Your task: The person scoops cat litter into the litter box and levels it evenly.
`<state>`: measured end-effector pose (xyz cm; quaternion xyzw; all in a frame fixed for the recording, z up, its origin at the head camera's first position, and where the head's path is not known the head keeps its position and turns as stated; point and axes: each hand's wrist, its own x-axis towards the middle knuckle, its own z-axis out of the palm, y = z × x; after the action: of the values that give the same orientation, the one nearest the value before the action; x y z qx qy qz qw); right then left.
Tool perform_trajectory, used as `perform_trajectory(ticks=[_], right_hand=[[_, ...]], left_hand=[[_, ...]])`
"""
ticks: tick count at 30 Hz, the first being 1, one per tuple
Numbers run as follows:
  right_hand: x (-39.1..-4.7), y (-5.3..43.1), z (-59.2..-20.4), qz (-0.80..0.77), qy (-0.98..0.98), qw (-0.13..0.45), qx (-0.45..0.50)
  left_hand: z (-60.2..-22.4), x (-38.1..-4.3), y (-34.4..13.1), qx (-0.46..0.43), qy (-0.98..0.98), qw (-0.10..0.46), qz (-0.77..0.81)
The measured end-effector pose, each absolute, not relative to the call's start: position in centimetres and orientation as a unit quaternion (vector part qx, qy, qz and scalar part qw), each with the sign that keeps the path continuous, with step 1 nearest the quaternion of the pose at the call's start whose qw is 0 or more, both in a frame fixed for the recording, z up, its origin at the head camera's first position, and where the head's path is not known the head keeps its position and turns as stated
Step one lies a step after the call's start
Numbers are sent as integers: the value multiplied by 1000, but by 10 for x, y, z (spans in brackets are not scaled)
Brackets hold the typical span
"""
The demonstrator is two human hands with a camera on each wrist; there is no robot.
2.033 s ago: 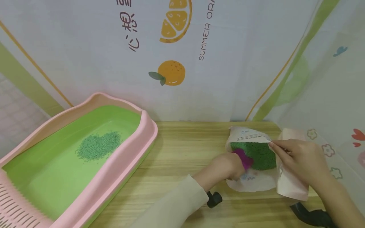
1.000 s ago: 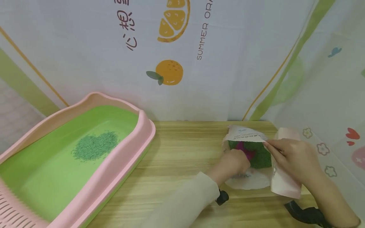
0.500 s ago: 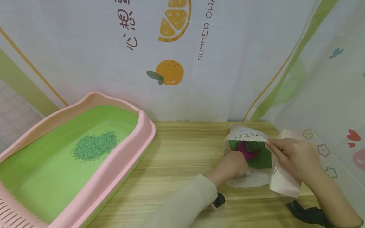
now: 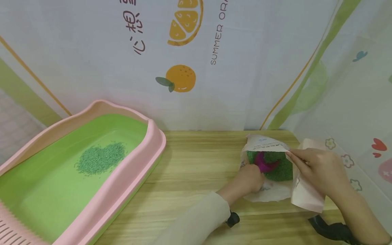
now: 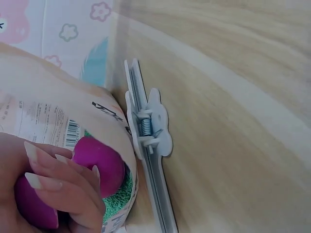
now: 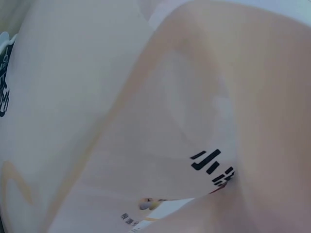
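Currently, a magenta scoop (image 4: 265, 164) is gripped by the curled left hand (image 4: 249, 177) over green pellets (image 4: 283, 172) — the bag's printed flap (image 4: 265, 144) is pinched by the right hand (image 4: 324, 172).

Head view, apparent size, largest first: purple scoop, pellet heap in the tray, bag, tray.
1. Tray, cut off by the frame edge
2. Bag
3. Pellet heap
4. Purple scoop, visible part only; the left hand hides some

The scoop (image 5: 101, 164) is smooth plastic, the granules (image 4: 282, 173) rough, the bag (image 4: 274, 194) matt, perhaps paper.
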<state>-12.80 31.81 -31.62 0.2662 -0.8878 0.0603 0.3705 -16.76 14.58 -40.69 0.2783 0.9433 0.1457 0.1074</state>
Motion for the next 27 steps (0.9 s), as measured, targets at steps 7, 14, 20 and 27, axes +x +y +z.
perform_trajectory(ticks=[7,14,20,27], right_hand=[[-128,320,-316,63,-889,376,252],[-128,320,-316,67,-892,375,242],[-130,320,-315,64,-892,380,235],[-130,320,-315,68,-892,381,232]], left_hand=[[-408,-157,137,206,922,152,290],[-406,-146,122,178,890,157,390],[-406,-138,106,159,879,139,428],[-406,-126,94,178,882,121,419]])
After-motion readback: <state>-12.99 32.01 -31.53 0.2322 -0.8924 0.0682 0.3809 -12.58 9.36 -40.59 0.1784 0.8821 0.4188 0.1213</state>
